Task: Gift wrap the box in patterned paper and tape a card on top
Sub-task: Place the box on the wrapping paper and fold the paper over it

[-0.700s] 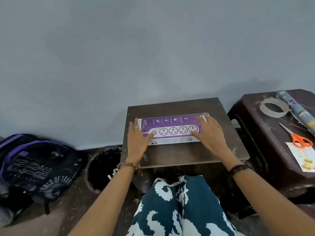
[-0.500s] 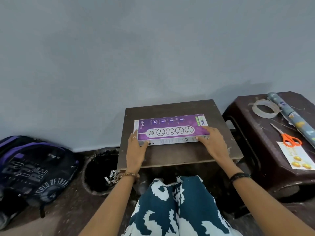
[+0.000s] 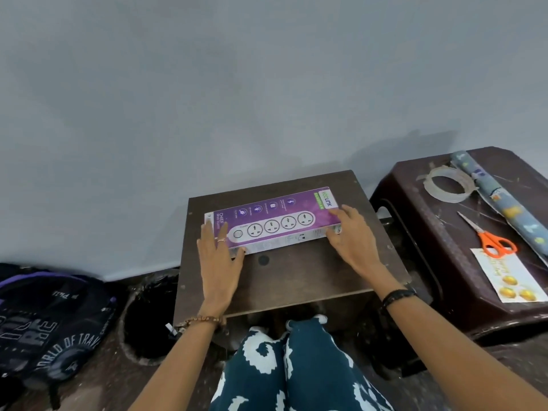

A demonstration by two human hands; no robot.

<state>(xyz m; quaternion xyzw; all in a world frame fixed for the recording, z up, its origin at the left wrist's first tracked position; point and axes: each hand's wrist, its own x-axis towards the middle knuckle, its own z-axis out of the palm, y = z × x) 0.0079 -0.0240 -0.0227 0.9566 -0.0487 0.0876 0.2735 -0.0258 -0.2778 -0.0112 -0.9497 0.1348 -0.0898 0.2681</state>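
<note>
The purple power-strip box [image 3: 274, 221] lay flat near the middle of the small dark wooden table [image 3: 311, 271], its long side running from about nine o'clock to three o'clock, the right end tipped slightly toward the wall. The left hand [image 3: 218, 259] rested at the box's nine o'clock end, fingers straight along the short edge and the thumb against the near side; the right hand [image 3: 353, 235] lay over the three o'clock end with the fingers spread on the lid and nothing pinched. Both hands were flat and relaxed, well apart from each other, steadying the box rather than gripping it. Nothing was wrapped yet, so this looked like the opening step, squaring the bare box on the table. The materials sat on the dark plastic stool [image 3: 415, 221] at three o'clock of the table: a roll of patterned wrapping paper [image 3: 498, 203] along its far side, a ring of clear tape [image 3: 444, 183] just beside the roll's far end, orange-handled scissors [image 3: 490, 240], and the card [image 3: 508, 277] with gold ornaments, which the scissor handles overlapped. The next move probably called for the right hand to leave the box and reach to three o'clock for the paper roll, then clear room to unroll it under the box
</note>
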